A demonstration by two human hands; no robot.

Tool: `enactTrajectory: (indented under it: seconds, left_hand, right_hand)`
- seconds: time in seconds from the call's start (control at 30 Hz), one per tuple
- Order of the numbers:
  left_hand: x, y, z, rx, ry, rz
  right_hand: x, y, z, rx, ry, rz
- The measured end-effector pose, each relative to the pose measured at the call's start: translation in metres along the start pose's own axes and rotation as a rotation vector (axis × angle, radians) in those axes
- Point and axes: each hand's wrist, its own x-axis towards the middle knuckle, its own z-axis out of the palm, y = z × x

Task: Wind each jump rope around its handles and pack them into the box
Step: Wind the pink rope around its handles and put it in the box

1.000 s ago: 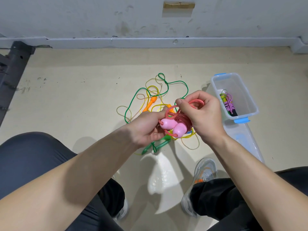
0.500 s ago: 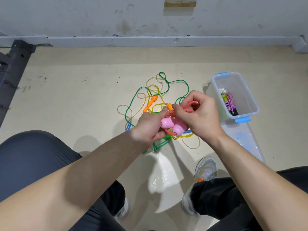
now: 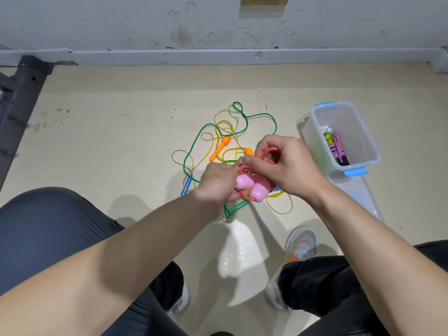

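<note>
Red cord loop (image 3: 266, 149) smaller now, coils snug round paired pink handles (image 3: 254, 190)

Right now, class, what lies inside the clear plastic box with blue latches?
Inside the clear plastic box lies a purple cord wound around black handles, with a yellow-green rope beside it. What lies beneath them is covered.

A bare, workaday room: scuffed grey wall (image 3: 121, 20), stained beige floor (image 3: 109, 141), dark metal frame (image 3: 21, 93)
</note>
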Motion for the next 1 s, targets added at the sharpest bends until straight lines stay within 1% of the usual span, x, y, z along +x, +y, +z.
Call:
enactTrajectory:
  seconds: [0.07,0.2,0.27,0.37,0.47,0.63,0.8,1.0]
  left_hand:
    - [0.0,0.003,-0.002,-0.056,0.005,-0.028]
    - [-0.004,0.01,-0.003,-0.109,-0.005,-0.065]
    - [-0.004,0.014,-0.003,-0.113,-0.003,-0.098]
    - [-0.005,0.02,-0.005,-0.126,-0.041,-0.113]
    - [-0.006,0.022,-0.008,-0.148,-0.107,-0.125]
    - [-0.009,0.025,-0.013,-0.188,-0.28,-0.171]
    - [-0.007,0.031,-0.02,-0.049,-0.405,-0.132]
    - [-0.004,0.03,-0.024,0.105,-0.449,-0.105]
  right_hand:
    - [0.0,0.002,-0.001,-0.052,0.001,-0.002]
    - [0.0,0.003,0.002,-0.072,0.065,0.008]
    - [0.0,0.004,0.002,-0.081,0.065,0.007]
    - [-0.002,0.006,0.003,-0.121,0.052,0.011]
    - [-0.002,0.005,0.003,-0.119,0.053,0.014]
    - [0.002,0.007,-0.006,-0.014,0.045,0.021]
    - [0.003,0.009,-0.012,0.051,-0.046,0.029]
    - [0.003,0.015,-0.017,0.066,-0.231,0.001]
